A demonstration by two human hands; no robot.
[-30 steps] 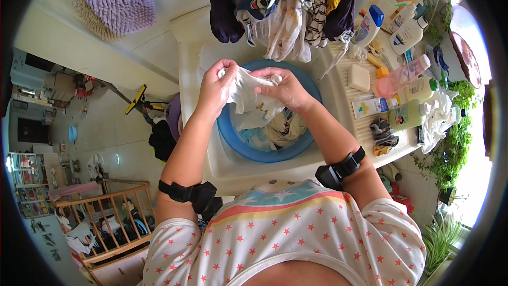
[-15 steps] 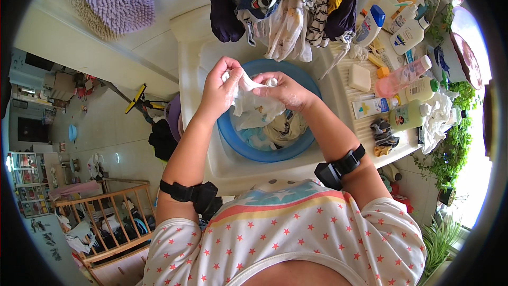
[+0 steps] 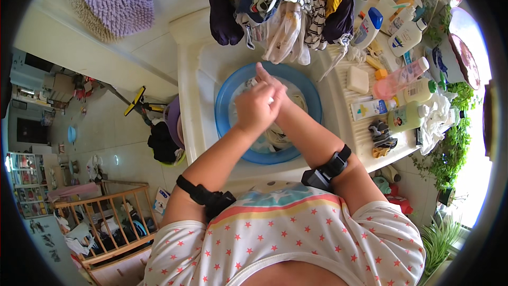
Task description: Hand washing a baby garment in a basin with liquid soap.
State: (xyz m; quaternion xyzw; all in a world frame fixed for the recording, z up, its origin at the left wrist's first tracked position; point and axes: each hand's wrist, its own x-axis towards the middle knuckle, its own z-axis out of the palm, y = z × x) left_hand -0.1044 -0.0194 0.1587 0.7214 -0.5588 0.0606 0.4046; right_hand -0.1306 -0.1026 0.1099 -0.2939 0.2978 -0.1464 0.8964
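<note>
A person's bare left hand is pressing over the right hand. The left fingers are curling shut around a scrap of white cloth, just visible between the hands; the rest of it is hiding from view. Whether the right hand is gripping too, I cannot tell; one of its fingers is pointing away from the body.

Beyond the hands, a soft clothes heap is drooping in folds of mustard, dark blue, deep purple and black-and-white fabric. Right of the grip, a smooth, rounded-square soap bar is lying near a white tube.

Directly beneath the hands, a round blue plastic basin is holding crumpled pale fabric. Farther right, a translucent pink bottle and a pale green bottle are lying among other plastic bottles.

The basin is sitting in a cream sink, whose ribbed ledge is stretching rightward. Left of the grip, a wooden slatted rail is standing on pale floor tiles, and a shaggy lilac mat is lying toward the far left.
</note>
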